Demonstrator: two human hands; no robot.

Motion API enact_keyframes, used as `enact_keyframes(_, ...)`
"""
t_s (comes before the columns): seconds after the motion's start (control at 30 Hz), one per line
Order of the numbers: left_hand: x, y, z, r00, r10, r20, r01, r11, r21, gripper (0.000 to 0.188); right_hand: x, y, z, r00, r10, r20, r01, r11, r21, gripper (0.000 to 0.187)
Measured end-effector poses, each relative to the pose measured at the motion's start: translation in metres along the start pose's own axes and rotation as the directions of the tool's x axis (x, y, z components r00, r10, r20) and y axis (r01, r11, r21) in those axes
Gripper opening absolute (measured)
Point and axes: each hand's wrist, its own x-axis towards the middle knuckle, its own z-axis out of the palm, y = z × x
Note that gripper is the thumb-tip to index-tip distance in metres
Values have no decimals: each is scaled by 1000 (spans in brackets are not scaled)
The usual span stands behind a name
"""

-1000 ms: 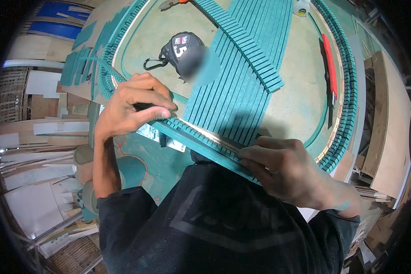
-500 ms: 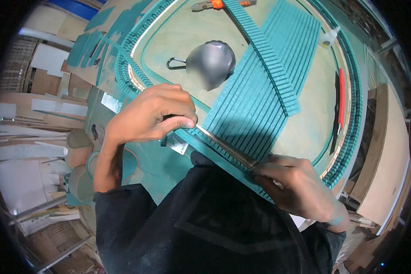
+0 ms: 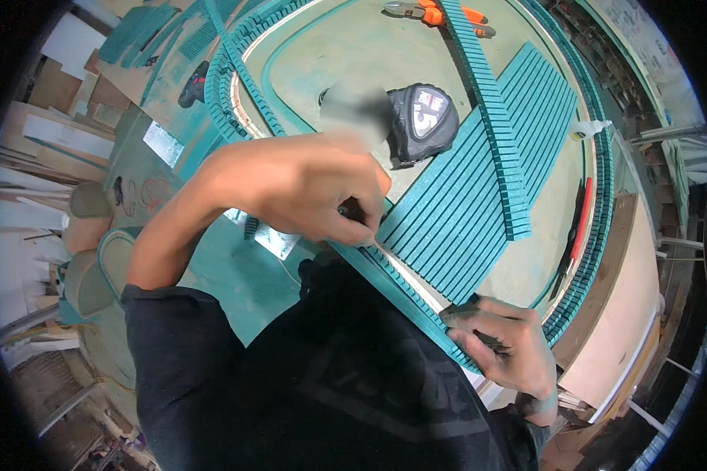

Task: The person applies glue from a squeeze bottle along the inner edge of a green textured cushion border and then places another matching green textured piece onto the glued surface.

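Note:
Both my hands work along the near edge of a large oval teal frame [image 3: 593, 263], which has slotted teal strip around its rim. My left hand [image 3: 306, 184] is closed, thumb and fingers pinching the ribbed teal strip [image 3: 408, 284] at the edge. Further right, my right hand [image 3: 507, 341] has its fingers closed on the same edge, their tips partly hidden. Between the hands a thin pale line runs beside the strip. A teal slotted panel [image 3: 448, 212] lies just beyond, inside the frame, with a narrower ribbed strip [image 3: 491, 118] crossing it.
Inside the frame lie a black tape measure [image 3: 426, 125], orange-handled pliers [image 3: 436, 14], a small white bottle [image 3: 589, 129] and a red-and-black tool [image 3: 580, 228]. A dark power tool [image 3: 192, 85] sits at the far left. Curved wooden panels [image 3: 617, 314] stand at the right.
The view has shifted, so the panel and tools sit differently in the picture. My right hand has turned, its fingers now bent at the edge. My left hand still pinches there.

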Motion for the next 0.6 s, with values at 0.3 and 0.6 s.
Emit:
enact_keyframes(0.3, 9, 2, -9, 995, -9, 101, 4, 999, 48, 12, -5, -4, 5, 991, 129, -46, -130, 991, -34, 17)
enact_keyframes(0.6, -2, -21, 11, 962, 229, -148, -216, 972, 96, 7, -10, -4, 9, 982, 160, -102, -155, 987, 49, 28)
